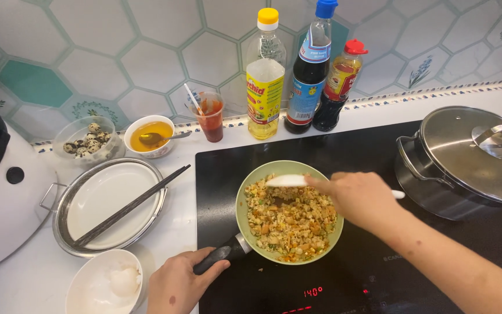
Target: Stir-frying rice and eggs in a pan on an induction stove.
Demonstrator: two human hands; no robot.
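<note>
The left hand (175, 285) closes around the black handle of the round green pan (251, 195), which sits on the glossy black cooktop (379, 267). The right hand (358, 197) grips a flat white spatula (286, 181) lying on the crumbly fried rice (291, 224). Dark chopsticks (132, 204) lie across a metal tray (62, 232).
</note>
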